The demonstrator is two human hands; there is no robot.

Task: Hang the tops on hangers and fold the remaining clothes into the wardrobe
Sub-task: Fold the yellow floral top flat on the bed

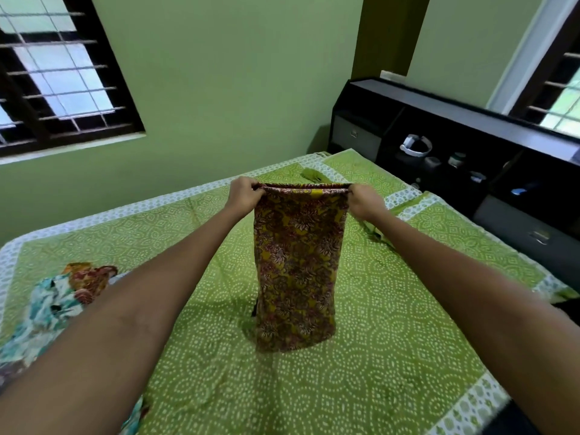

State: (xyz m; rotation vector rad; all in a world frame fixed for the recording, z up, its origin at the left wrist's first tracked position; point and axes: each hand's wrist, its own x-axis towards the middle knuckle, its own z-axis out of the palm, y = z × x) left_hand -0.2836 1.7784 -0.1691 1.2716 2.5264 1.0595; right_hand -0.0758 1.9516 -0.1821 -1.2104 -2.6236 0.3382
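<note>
Two bare forearms reach out from the bottom corners of the view over a bed (392, 356) spread with a green dotted sheet, and between them hangs a floral garment (298, 265) in dark red and mustard. Nearest the viewer, at the left edge of the bed, a heap of other clothes (53, 309) in teal, white and orange waits its turn. The garment's long axis runs straight down: its lower hem touches or nearly touches the sheet, while its top edge is stretched level between the hands. The left hand (243, 193) has its grip pinched on the left end of that top edge, fingers curled over the cloth; the right hand (365, 200) pinches the right end the same way. Both hands stand about equally far out, so neither is nearer. The cloth hangs directly below both grips, which suggests it should be lowered flat for folding. Farther off, a crumpled green cloth (312, 175) lies near the dark headboard (470, 120).
</note>
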